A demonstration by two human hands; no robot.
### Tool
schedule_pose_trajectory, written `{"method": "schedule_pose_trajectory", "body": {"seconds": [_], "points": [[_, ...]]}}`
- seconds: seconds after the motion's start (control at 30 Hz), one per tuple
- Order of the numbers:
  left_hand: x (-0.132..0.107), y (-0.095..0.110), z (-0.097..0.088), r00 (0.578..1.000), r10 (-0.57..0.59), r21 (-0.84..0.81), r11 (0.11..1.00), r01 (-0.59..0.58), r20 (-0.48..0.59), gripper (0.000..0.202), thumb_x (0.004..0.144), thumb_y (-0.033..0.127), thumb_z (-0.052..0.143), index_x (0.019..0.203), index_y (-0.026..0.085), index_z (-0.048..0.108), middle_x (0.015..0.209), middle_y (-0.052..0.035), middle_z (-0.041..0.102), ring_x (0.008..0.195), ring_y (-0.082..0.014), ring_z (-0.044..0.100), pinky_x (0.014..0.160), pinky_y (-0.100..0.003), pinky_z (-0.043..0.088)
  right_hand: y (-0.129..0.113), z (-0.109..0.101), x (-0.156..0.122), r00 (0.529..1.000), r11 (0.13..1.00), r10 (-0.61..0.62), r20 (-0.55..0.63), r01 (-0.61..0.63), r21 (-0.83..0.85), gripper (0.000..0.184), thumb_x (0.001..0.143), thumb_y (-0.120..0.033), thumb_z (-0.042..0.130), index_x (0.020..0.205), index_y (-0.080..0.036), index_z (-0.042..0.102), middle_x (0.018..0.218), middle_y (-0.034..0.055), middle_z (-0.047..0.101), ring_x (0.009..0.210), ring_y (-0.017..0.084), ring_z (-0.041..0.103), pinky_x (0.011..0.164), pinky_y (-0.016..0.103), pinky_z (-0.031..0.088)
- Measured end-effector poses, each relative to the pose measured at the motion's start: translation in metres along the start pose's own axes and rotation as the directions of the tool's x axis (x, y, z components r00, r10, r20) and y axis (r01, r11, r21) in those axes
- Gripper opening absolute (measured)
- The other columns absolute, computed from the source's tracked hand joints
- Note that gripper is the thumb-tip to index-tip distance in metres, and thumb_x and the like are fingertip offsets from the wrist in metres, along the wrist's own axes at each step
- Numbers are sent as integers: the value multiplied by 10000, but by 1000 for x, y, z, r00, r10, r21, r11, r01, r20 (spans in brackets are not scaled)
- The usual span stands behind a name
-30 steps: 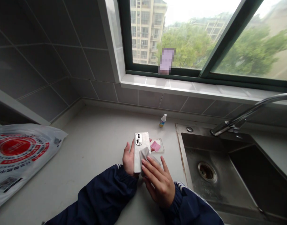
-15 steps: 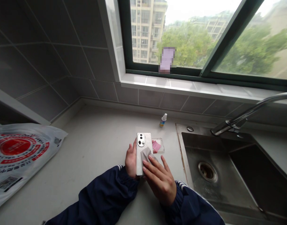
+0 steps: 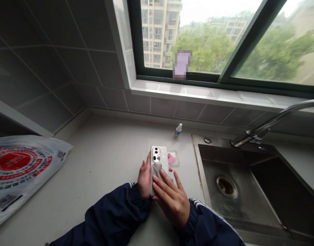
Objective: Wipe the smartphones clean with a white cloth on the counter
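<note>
A white smartphone (image 3: 163, 158) lies back side up in my left hand (image 3: 144, 179), its camera block at the far end. My left fingers pass beneath it, and fingertips show at its right edge. Under the fingers of my right hand (image 3: 173, 200) a grey cloth (image 3: 156, 168) is pressed against the phone's back. The right fingers are stretched out over the cloth, which partly hides the phone's lower half. Just beyond the phone, a clear phone case (image 3: 176, 160) rests on the counter with a pink piece (image 3: 171, 158) in it.
A small spray bottle (image 3: 178, 131) stands near the back wall. To the right are a steel sink (image 3: 205, 184) and a chrome faucet (image 3: 270, 121). A white plastic bag with red print (image 3: 44, 150) sits at the left on the pale counter (image 3: 95, 157).
My right hand and the grey cloth have slid a little left across the phone's back. The phone has shifted slightly right and toward me in my left hand.
</note>
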State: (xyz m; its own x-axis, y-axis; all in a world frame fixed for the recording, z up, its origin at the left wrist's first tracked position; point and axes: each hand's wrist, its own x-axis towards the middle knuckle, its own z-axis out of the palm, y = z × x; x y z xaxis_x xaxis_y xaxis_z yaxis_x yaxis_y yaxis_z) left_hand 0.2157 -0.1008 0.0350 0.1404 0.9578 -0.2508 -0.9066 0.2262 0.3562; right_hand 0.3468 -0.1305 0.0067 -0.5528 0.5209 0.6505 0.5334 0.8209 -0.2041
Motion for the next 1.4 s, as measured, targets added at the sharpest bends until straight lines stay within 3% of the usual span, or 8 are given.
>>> {"method": "schedule_pose_trajectory", "body": {"seconds": [0.27, 0.4, 0.6, 0.7, 0.83, 1.07, 1.27, 1.4], "points": [[7, 4, 3, 993, 113, -44, 993, -113, 20, 660, 877, 573, 465, 1456, 271, 371, 1465, -132, 468, 1316, -379, 452, 1063, -589, 353, 15, -4, -5, 987, 989, 120, 102, -111, -93, 506, 948, -259, 525, 1434, -146, 440, 1464, 104, 469, 1454, 336, 239, 1170, 583, 212], [4, -11, -2, 993, 115, 17, 993, -115, 25, 587, 897, 496, 478, 1428, 251, 433, 1492, -82, 451, 1425, -334, 310, 1160, -536, 244, 22, -1, -7, 956, 966, 239, 168, -217, -138, 668, 991, -447, 375, 1539, -104, 207, 1550, 164, 304, 1472, 377, 129, 1142, 635, 194], [-6, -22, -16, 951, -8, 333, 937, -101, 309, 601, 889, 375, 566, 1459, 261, 413, 1541, -55, 387, 1470, -315, 204, 1214, -467, 115, 34, -5, -8, 913, 911, 408, 24, -405, -77, 725, 991, -523, 279, 1558, -116, 82, 1598, 191, 118, 1465, 424, 79, 1081, 717, 202], [-11, -19, -18, 946, -91, 458, 887, -66, 311, 671, 870, 306, 607, 1488, 319, 347, 1566, -54, 338, 1425, -358, 305, 1159, -512, 276, 41, -10, -9, 882, 883, 470, -26, -468, 41, 657, 1004, -450, 312, 1558, -153, 120, 1599, 159, 158, 1470, 391, 121, 1102, 692, 217], [-16, -16, -17, 917, -293, 492, 861, 130, 272, 752, 877, 328, 598, 1509, 426, 204, 1422, -127, 512, 1037, -373, 658, 751, -511, 577, 53, -19, -9, 838, 824, 537, -98, -497, 273, 451, 1002, -320, 400, 1434, -207, 459, 1433, 117, 508, 1350, 308, 454, 1099, 543, 390], [-15, -15, -12, 919, -286, 477, 869, 129, 271, 796, 855, 344, 624, 1503, 416, 167, 1323, -148, 553, 931, -340, 691, 686, -494, 592, 57, -18, -7, 587, 469, 809, 8, -655, 593, 410, 952, -439, 528, 1279, -215, 632, 1281, 82, 646, 1202, 275, 606, 1028, 419, 506], [-9, -11, -14, 919, -288, 380, 909, 174, 269, 720, 895, 319, 549, 1485, 426, 150, 1396, -149, 489, 933, -329, 689, 699, -484, 585, 55, -9, -8, 526, 221, 834, 167, -595, 773, 536, 869, -489, 642, 1320, -204, 594, 1336, 85, 605, 1221, 294, 585, 998, 424, 517], [-6, -10, -16, 879, -350, 340, 910, 237, 323, 720, 909, 362, 498, 1494, 430, 83, 1350, -141, 521, 925, -316, 694, 695, -466, 580, 55, -12, -6, 475, 83, 833, 285, -616, 783, 464, 832, -532, 670, 1122, -171, 697, 1030, 74, 734, 891, 230, 692, 697, 285, 580]]}}
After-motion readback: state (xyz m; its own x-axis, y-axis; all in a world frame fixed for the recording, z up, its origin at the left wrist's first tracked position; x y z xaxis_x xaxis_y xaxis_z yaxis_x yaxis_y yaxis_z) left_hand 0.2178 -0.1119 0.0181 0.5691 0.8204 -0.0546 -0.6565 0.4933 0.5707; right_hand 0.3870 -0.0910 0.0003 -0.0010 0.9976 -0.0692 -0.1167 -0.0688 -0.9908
